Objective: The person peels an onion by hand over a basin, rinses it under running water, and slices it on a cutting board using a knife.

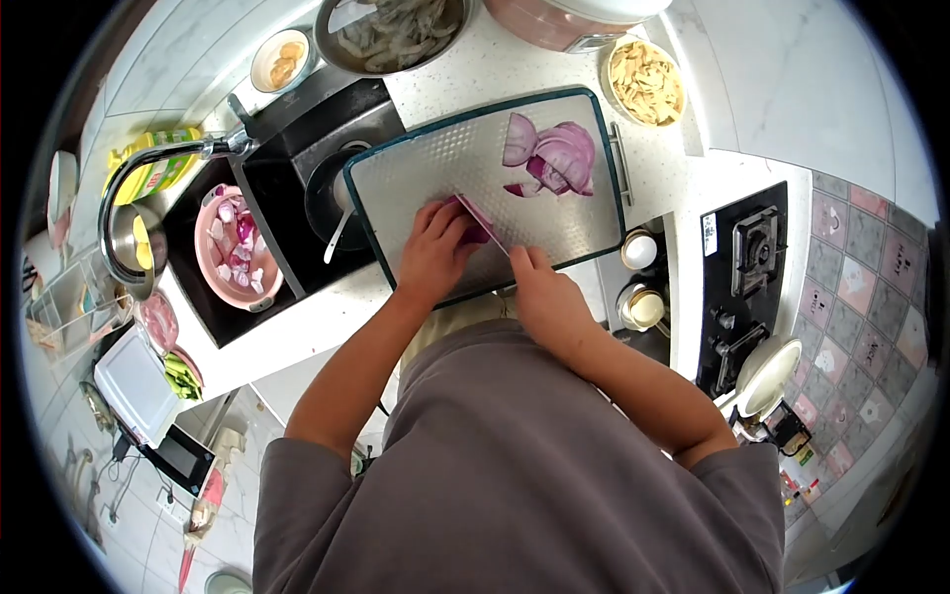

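Observation:
On a cutting board (pixel 416 188) with a dark green rim, my left hand (pixel 433 252) presses down with curled fingers on a piece of red onion (pixel 477 234), mostly hidden under them. My right hand (pixel 542 295) is closed round the handle of a kitchen knife (pixel 482 222). The blade slants across the board, right beside the onion piece and my left fingertips. Toward the board's upper right lie several purple-white pieces of red onion (pixel 562 158), apart from both hands.
Left of the board is a black sink (pixel 282 188) holding a pink basin (pixel 210 272) of cut onion and a pan (pixel 322 203). A bowl of shrimp (pixel 396 40) and a bowl of pale slices (pixel 645 84) stand behind. A gas stove (pixel 742 277) is at right.

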The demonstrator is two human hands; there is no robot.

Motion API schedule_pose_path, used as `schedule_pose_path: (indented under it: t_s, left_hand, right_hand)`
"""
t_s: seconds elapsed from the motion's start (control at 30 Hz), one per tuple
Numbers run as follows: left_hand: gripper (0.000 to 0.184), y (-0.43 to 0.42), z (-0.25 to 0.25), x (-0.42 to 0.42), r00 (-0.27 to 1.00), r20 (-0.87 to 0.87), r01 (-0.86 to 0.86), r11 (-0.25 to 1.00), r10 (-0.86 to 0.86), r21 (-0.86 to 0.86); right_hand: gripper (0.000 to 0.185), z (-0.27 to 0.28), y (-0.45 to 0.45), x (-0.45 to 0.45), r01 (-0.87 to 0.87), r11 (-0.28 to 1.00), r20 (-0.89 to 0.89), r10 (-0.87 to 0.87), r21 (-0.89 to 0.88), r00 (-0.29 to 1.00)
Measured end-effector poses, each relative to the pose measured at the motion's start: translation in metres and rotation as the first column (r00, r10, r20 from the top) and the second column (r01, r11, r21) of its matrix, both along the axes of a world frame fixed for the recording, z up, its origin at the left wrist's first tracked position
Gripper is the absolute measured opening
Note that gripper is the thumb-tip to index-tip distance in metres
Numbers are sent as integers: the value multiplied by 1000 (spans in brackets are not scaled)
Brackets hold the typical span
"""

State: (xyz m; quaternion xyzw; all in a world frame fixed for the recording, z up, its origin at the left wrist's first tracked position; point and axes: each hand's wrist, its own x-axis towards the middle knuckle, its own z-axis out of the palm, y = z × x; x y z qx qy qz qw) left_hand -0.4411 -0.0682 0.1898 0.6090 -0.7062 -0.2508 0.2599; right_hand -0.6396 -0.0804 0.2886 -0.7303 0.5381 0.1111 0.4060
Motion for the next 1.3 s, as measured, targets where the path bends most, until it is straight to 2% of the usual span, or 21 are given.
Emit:
schedule_pose_path:
  t_s: [0.1,0.17,0.27,0.4,0.5,0.57,0.63,0.67,0.8,0.9,0.97,1.03,1.2,1.3]
  left_hand:
    - [43,-1,-2,0,1000,-7,2,1000,-2,-10]
    - [43,0,-3,1,1000,-3,0,1000,0,-24]
    - [46,0,-5,1,1000,-26,8,1000,-7,24]
    - [49,2,-4,1,1000,-23,14,999,-13,30]
    - [47,2,-2,0,1000,-10,5,1000,-5,20]
    - [44,1,-2,-1,1000,-12,-6,1000,6,12]
    - [44,1,-2,-1,1000,-12,-11,1000,11,-9]
    - [44,2,-3,0,1000,-13,-10,1000,10,-8]
    - [44,1,-3,1,1000,-17,-2,1000,2,-23]
    - [44,1,-6,2,1000,-19,0,1000,-1,-25]
    - [44,0,-6,4,1000,-13,5,1000,-6,-28]
    - [44,-1,-5,3,1000,-23,9,1000,-10,-15]
    - [44,5,-10,3,1000,-28,-1,999,0,-37]
    - [44,4,-8,1,1000,-31,-8,998,6,-58]
  right_hand:
    - [36,-28,2,5,-9,999,40,11,-43,999]
    - [35,-62,6,13,55,984,103,-38,-169,994]
    - [35,-70,7,13,64,979,91,-47,-194,995]
    - [39,-64,-1,6,145,975,99,-129,-171,987]
    - [35,-31,-6,5,131,979,96,-117,-155,988]
    - [33,-14,-3,6,71,991,1,-71,-111,997]
    - [33,3,-3,7,60,997,-11,-61,-56,998]
    - [33,7,-3,8,49,999,-20,-49,0,999]
    - [36,0,-6,10,30,999,-24,-30,27,999]
    - [39,-33,-1,17,33,999,26,-32,-18,999]
    - [35,-62,5,23,100,989,81,-92,-106,993]
    - [35,-67,6,22,115,986,77,-106,-118,991]
    - [34,-53,-3,17,163,975,42,-158,-152,987]
    - [38,-32,0,14,139,977,90,-126,-163,988]
